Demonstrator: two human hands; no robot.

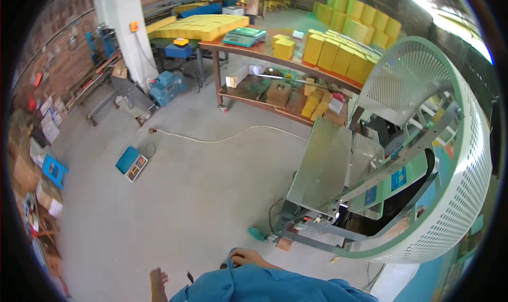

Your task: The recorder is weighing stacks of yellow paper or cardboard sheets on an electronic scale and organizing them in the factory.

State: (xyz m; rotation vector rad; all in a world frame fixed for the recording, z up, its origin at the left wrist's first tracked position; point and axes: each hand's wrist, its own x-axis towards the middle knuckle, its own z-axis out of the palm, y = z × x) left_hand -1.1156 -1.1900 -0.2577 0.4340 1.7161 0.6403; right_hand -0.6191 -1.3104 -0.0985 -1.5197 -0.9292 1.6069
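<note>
My left hand (pixel 160 276) hangs low at the bottom edge, beside my blue work shirt (pixel 275 283). Its fingers are loosely apart and nothing lies in them. In front of my body, my right hand (pixel 246 256) is bent inward with its fingers curled around a narrow blue strip of cloth (pixel 229 258), which looks like an edge of the shirt. The fingertips are partly hidden. To the right stands a machine with a large, pale green perforated round guard (pixel 455 217) and a flat metal feed table (pixel 323 167). Neither hand touches it.
A digital scale (pixel 132 164) sits on the floor, with a white cable (pixel 211 141) beyond it. A workbench (pixel 264 53) carries yellow paper stacks (pixel 338 53) and another scale (pixel 244 36). A blue stool (pixel 54 171) and cartons line the left wall. Someone stands far back (pixel 252 5).
</note>
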